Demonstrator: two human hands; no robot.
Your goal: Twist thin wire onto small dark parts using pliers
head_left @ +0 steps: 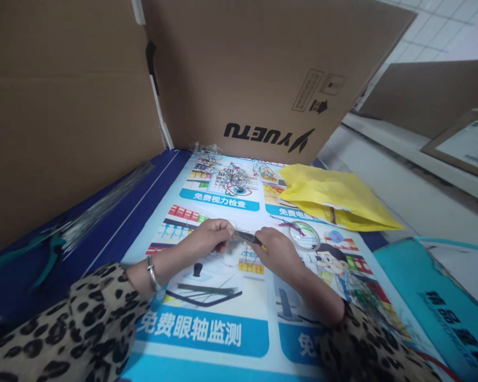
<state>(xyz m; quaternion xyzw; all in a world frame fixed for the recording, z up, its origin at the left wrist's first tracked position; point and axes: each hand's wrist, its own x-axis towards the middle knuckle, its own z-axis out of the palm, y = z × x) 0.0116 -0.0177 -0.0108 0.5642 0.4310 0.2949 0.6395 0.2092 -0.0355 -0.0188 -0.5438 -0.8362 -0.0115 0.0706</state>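
Since the wire [227,264] looks thin & light, it's prob. springy and easy to kink; best pinched close to the pliers [247,236]. It's btwn the hands, above the printed sheet [258,297]. L hand [217,234]: fingers closed, seemingly pinching wire; exact contact too small to tell. R hand [278,249]: wrapped round pliers' handles, tips pointing at L fingers.
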